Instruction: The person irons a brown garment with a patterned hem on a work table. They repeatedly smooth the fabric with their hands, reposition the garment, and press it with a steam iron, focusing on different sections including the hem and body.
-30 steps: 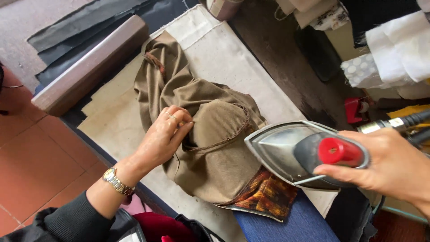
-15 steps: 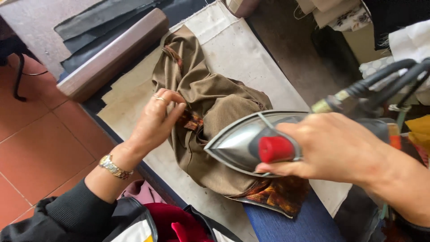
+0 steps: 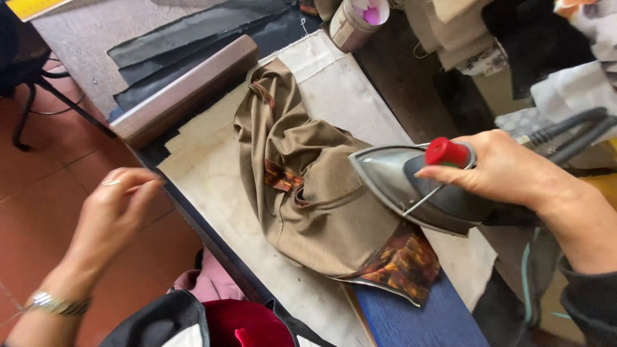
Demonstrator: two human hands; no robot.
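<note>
A brown garment (image 3: 308, 186) with a patterned orange-brown lining lies crumpled on a cream ironing board (image 3: 212, 193). My right hand (image 3: 508, 170) grips the handle of a grey steam iron (image 3: 405, 186) with a red knob; the iron's tip rests over the garment's right side. My left hand (image 3: 106, 222), with a wristwatch on the wrist, hovers off the board's near left edge, fingers loosely apart, holding nothing and touching nothing.
A wooden bar (image 3: 186, 90) and dark fabric sheets lie beyond the board at the upper left. A cylindrical container (image 3: 353, 22) stands at the top. Folded cloths pile at the upper right. A blue surface (image 3: 418, 321) shows below the garment. Red tile floor lies left.
My left hand has let go of the garment and pulled back to the left, off the board. The iron has moved left onto the garment.
</note>
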